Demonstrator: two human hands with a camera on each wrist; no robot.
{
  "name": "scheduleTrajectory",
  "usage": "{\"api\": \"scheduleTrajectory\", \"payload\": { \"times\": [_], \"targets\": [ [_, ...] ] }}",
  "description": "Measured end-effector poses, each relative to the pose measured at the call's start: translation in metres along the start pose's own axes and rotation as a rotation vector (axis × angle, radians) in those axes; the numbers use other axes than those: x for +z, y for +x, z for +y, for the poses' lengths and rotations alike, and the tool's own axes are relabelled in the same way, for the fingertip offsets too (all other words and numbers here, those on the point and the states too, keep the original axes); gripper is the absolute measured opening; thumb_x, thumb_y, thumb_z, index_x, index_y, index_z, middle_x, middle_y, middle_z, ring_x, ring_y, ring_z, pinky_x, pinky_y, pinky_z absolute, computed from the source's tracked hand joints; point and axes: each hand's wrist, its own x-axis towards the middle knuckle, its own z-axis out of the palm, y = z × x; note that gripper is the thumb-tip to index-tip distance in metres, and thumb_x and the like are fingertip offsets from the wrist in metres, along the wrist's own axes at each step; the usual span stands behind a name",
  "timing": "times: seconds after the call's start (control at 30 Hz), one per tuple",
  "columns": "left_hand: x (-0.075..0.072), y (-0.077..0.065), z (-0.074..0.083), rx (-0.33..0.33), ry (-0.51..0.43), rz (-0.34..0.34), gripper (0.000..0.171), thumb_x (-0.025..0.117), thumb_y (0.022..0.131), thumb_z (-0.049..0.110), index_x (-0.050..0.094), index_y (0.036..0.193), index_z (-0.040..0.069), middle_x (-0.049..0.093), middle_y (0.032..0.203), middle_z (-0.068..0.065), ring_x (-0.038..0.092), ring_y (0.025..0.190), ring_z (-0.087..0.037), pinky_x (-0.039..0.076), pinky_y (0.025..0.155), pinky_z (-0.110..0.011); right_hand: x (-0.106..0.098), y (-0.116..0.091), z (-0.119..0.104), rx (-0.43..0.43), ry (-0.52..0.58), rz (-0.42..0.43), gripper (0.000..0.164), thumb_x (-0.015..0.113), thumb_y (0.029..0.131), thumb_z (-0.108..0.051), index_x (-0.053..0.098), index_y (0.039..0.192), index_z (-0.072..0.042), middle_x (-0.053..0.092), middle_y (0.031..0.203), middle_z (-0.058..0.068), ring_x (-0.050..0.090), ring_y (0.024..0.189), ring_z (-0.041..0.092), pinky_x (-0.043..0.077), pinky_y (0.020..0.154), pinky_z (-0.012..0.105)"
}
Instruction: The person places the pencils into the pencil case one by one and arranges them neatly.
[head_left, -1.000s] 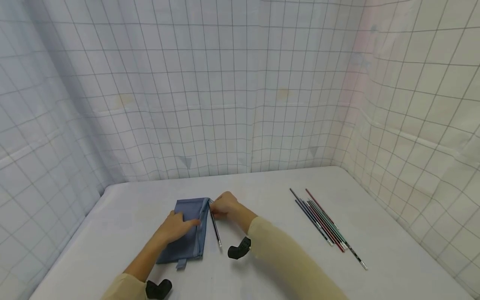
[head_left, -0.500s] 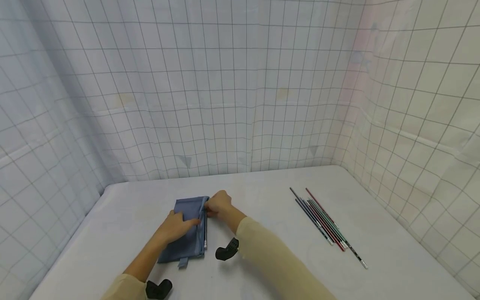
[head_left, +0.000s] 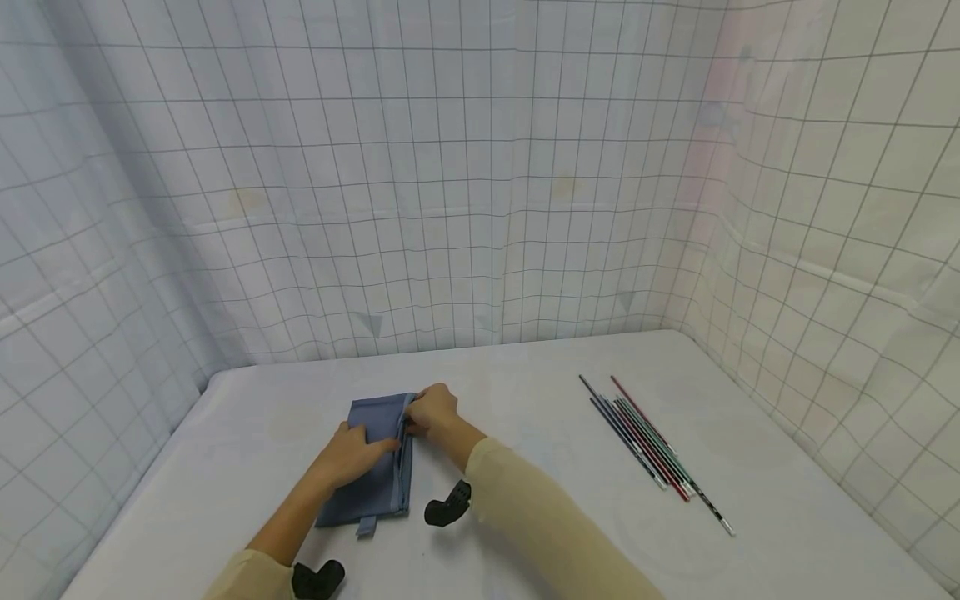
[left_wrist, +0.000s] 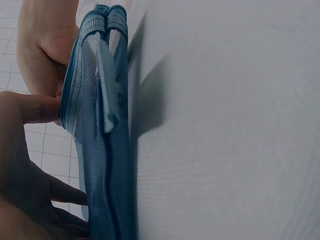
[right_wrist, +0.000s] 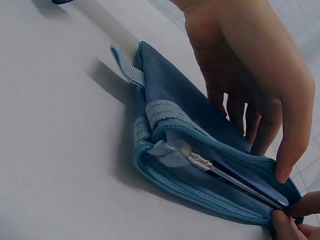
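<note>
A blue zippered pencil case (head_left: 367, 479) lies on the white table, its zip undone along the right side. My left hand (head_left: 348, 457) rests on top of it; in the left wrist view that thumb (left_wrist: 42, 109) touches the zip edge. At the case's far right corner, my right hand (head_left: 433, 408) pinches a dark pencil. In the right wrist view the pencil (right_wrist: 240, 186) lies lengthwise inside the gaping mouth, eraser end toward the case's near end. Fingertips of the right hand (right_wrist: 295, 222) are right at the opening's far end.
Several pencils (head_left: 645, 446) in dark, red and green lie in a loose bundle on the right of the white table (head_left: 510, 517). Grid-patterned white curtains (head_left: 480, 208) stand behind and at both sides. A black device (head_left: 448, 504) sits at the right wrist.
My right hand has moved left to the case with the pencil, which went from beside the case into its opening. My left hand has stayed on the case.
</note>
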Motion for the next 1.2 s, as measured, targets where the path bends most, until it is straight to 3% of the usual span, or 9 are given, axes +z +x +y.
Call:
{"api": "scheduleTrajectory", "payload": {
  "times": [0.1,0.27,0.5,0.6,0.87,1.2],
  "targets": [
    [-0.001,0.000,0.000,-0.001,0.007,0.001,0.095,0.059,0.098,0.053,0.034,0.143,-0.027,0.021,0.150,-0.052,0.031,0.137,-0.066,0.036,0.105,-0.072,0.003,-0.003,0.001,0.000,0.052,-0.016,0.034,0.077,0.084,0.008,0.071,0.118,0.003,0.067,0.093,0.014,0.071,0.065,0.020,0.060,0.057,0.028],
    [-0.001,0.000,0.002,-0.015,0.009,0.000,0.096,0.058,0.099,0.054,0.034,0.143,-0.027,0.021,0.150,-0.052,0.029,0.138,-0.065,0.034,0.106,-0.072,0.003,-0.009,0.001,0.009,0.137,-0.063,0.034,0.073,0.089,0.007,0.066,0.121,0.002,0.066,0.090,0.012,0.072,0.067,0.023,0.060,0.058,0.028],
    [-0.002,0.000,0.001,-0.013,-0.002,-0.006,0.099,0.058,0.098,0.058,0.033,0.144,-0.027,0.019,0.151,-0.052,0.026,0.140,-0.065,0.031,0.108,-0.072,-0.003,-0.004,0.006,0.061,0.324,-0.233,0.049,0.065,0.091,0.012,0.055,0.138,0.004,0.070,0.089,0.016,0.074,0.082,0.030,0.062,0.070,0.035],
    [-0.002,0.000,0.001,-0.011,0.002,-0.008,0.099,0.058,0.098,0.057,0.033,0.143,-0.027,0.019,0.150,-0.053,0.027,0.139,-0.065,0.032,0.108,-0.072,-0.009,-0.003,0.006,0.078,0.364,-0.281,0.049,0.065,0.089,0.014,0.056,0.137,0.004,0.071,0.091,0.019,0.074,0.082,0.031,0.063,0.071,0.038],
    [-0.002,0.001,0.001,-0.002,0.029,-0.006,0.092,0.058,0.099,0.051,0.036,0.141,-0.028,0.021,0.150,-0.053,0.028,0.139,-0.065,0.031,0.108,-0.073,-0.031,-0.002,0.000,0.056,0.276,-0.352,0.027,0.064,0.095,0.004,0.064,0.122,0.003,0.071,0.098,0.015,0.072,0.082,0.028,0.062,0.073,0.039],
    [-0.002,-0.001,0.002,-0.026,0.027,-0.010,0.093,0.059,0.098,0.052,0.036,0.141,-0.027,0.021,0.151,-0.051,0.029,0.139,-0.064,0.032,0.109,-0.072,-0.061,-0.001,-0.005,0.059,0.226,-0.380,0.034,0.064,0.099,-0.002,0.062,0.132,0.007,0.070,0.102,0.018,0.074,0.090,0.033,0.062,0.078,0.045]
  ]
}}
